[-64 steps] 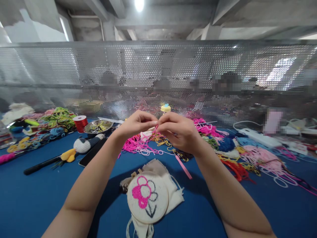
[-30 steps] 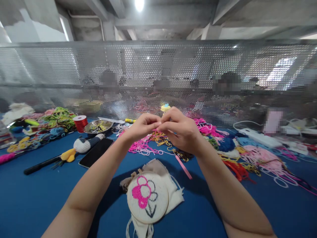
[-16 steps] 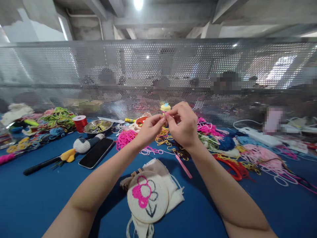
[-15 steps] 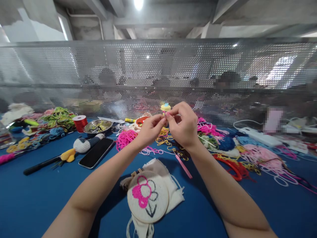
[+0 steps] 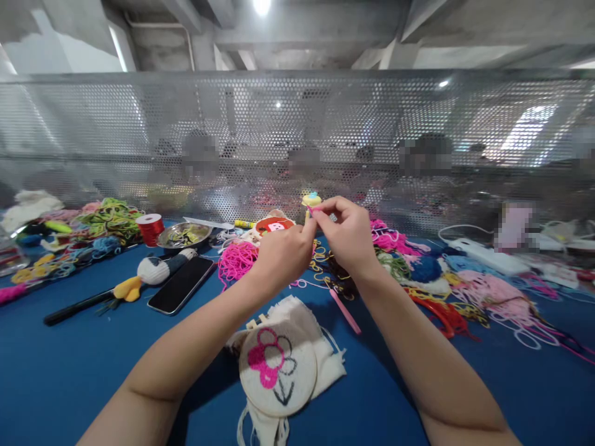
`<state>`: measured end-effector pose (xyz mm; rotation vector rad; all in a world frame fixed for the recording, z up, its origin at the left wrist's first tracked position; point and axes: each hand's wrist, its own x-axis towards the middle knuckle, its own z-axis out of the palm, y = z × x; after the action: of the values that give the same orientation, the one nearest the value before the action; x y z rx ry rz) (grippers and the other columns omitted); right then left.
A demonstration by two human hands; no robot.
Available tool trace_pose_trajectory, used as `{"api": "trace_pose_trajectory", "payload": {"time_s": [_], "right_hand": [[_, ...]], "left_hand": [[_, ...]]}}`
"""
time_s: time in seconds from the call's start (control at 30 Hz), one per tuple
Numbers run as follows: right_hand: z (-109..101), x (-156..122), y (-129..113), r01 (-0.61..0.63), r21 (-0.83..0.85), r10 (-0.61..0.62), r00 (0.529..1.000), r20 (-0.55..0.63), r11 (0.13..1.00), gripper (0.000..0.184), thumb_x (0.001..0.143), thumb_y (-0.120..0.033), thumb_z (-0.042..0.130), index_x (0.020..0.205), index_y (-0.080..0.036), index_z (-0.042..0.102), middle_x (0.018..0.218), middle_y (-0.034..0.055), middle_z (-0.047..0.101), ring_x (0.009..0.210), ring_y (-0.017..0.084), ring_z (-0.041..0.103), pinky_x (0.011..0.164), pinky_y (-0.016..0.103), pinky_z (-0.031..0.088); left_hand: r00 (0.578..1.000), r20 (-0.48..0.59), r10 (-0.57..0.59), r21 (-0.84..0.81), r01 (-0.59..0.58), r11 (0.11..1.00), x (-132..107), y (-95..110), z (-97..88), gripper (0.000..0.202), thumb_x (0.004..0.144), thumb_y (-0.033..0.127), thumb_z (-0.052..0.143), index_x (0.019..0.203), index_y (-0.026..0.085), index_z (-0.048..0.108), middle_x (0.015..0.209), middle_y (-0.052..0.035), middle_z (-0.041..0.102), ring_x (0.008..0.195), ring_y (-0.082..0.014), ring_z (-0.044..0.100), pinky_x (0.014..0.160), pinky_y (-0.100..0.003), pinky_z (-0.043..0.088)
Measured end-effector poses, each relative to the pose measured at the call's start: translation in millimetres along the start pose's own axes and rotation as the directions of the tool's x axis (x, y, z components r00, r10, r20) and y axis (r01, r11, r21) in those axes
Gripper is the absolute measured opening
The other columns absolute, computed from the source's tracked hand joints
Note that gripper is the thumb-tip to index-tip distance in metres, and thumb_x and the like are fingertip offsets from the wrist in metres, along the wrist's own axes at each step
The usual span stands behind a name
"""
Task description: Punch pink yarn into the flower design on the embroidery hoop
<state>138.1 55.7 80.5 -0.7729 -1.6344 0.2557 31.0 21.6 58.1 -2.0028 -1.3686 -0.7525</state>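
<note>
My left hand [image 5: 283,254] and my right hand [image 5: 348,235] are raised together over the blue table [image 5: 69,365], fingertips pinched on a short bit of pink yarn [image 5: 316,210] between them. What else they grip is too small to make out. Below my forearms lies an embroidery hoop [image 5: 277,370] with cream cloth and a pink flower partly stitched. A pink stick-like tool [image 5: 344,311] lies on the table under my right wrist. A loose pile of pink yarn [image 5: 237,259] sits just left of my left hand.
Tangled yarn in many colours [image 5: 465,285] covers the right and far side. A phone [image 5: 181,292], a black pen [image 5: 77,308], a red thread spool [image 5: 151,229] and a metal dish [image 5: 185,235] lie to the left. A perforated metal screen [image 5: 297,136] closes the back; people sit behind it.
Both hands have moved right and a little farther from me, still pinched together. The pink yarn pile and a round red-rimmed object behind my left hand have come into sight.
</note>
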Motion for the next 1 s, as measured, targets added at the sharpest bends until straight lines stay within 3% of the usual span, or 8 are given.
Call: {"api": "trace_pose_trajectory", "payload": {"time_s": [0.23,0.37,0.57,0.67,0.73,0.8,0.9,1.0], "right_hand": [[-2.0,0.2,-0.3,-0.055,0.144,0.05,0.998,0.04,0.988,0.004,0.068,-0.016,0.054,0.064,-0.016,0.053,0.064,0.0001,0.055,0.061,0.01,0.051,0.058,0.025,0.041],[-1.5,1.0,0.8,-0.155,0.292,0.117,0.983,0.143,0.944,0.006,0.068,-0.015,0.053,0.066,-0.017,0.049,0.064,-0.0008,0.055,0.062,0.01,0.054,0.061,0.025,0.043],[-2.8,3.3,4.1,-0.214,0.291,0.164,0.968,0.189,0.933,0.008,0.068,-0.013,0.052,0.065,-0.017,0.045,0.06,-0.0024,0.051,0.055,0.008,0.049,0.056,0.024,0.04],[-4.0,3.6,4.0,-0.211,0.289,0.15,0.964,0.219,0.934,0.007,0.068,-0.014,0.052,0.066,-0.017,0.046,0.062,-0.0017,0.05,0.058,0.008,0.049,0.058,0.024,0.041],[-4.0,3.2,3.2,-0.23,0.285,0.156,0.953,0.26,0.931,0.007,0.068,-0.015,0.053,0.066,-0.017,0.046,0.062,-0.0016,0.049,0.058,0.008,0.049,0.058,0.025,0.041],[-3.2,2.7,2.7,-0.253,0.272,0.166,0.938,0.304,0.928,0.007,0.069,-0.016,0.053,0.067,-0.017,0.046,0.062,-0.0016,0.049,0.058,0.008,0.049,0.058,0.025,0.042],[-1.5,2.1,4.4,-0.26,0.235,0.172,0.925,0.338,0.936,0.007,0.069,-0.017,0.052,0.068,-0.016,0.046,0.062,-0.0011,0.05,0.057,0.009,0.048,0.057,0.026,0.042],[-0.3,1.4,7.1,-0.248,0.202,0.165,0.92,0.356,0.947,0.006,0.071,-0.018,0.05,0.069,-0.016,0.045,0.06,-0.0011,0.049,0.054,0.008,0.046,0.053,0.026,0.04]], "left_hand": [[0.997,-0.054,0.062,0.135,-0.054,0.989,-3.2,5.2,0.7,0.03,0.081,0.009,0.022,0.084,0.013,0.052,0.058,-0.0079,0.057,0.048,-0.0169,0.056,0.038,-0.026,0.016],[0.996,-0.038,0.086,0.117,-0.081,0.99,-2.6,5.8,1.7,0.029,0.08,0.008,0.023,0.082,0.012,0.052,0.059,-0.0089,0.057,0.048,-0.0176,0.056,0.037,-0.026,0.017],[0.952,0.155,0.265,-0.166,-0.239,0.957,1.6,-6.2,-1.9,0.025,0.083,0.016,0.03,0.08,0.012,0.055,0.063,-0.0084,0.06,0.051,-0.016,0.054,0.042,-0.027,0.031],[0.963,0.109,0.245,-0.382,-0.187,0.905,7.8,-17.2,-1.5,0.032,0.086,0.023,0.029,0.078,0.011,0.057,0.073,-0.0107,0.06,0.066,-0.0172,0.056,0.059,-0.03,0.042],[0.993,-0.013,0.113,-0.531,-0.103,0.841,12.4,-22.8,0.5,0.029,0.085,0.022,0.031,0.085,0.011,0.058,0.083,-0.0113,0.061,0.077,-0.0171,0.055,0.069,-0.031,0.042],[0.993,-0.09,-0.071,-0.679,-0.009,0.734,15.7,-25.6,3.4,0.024,0.083,0.021,0.037,0.085,0.012,0.059,0.082,-0.0094,0.062,0.078,-0.0155,0.055,0.071,-0.03,0.043],[0.968,-0.03,-0.25,-0.871,0.098,0.482,17.3,-25.5,7.8,0.014,0.077,0.021,0.049,0.074,0.013,0.059,0.072,-0.006,0.062,0.068,-0.0125,0.057,0.064,-0.026,0.045],[0.949,0.059,-0.311,-0.953,0.147,0.266,17.0,-24.1,11.9,0.01,0.071,0.022,0.056,0.067,0.014,0.057,0.064,-0.0037,0.061,0.059,-0.0106,0.056,0.057,-0.024,0.044]]}}
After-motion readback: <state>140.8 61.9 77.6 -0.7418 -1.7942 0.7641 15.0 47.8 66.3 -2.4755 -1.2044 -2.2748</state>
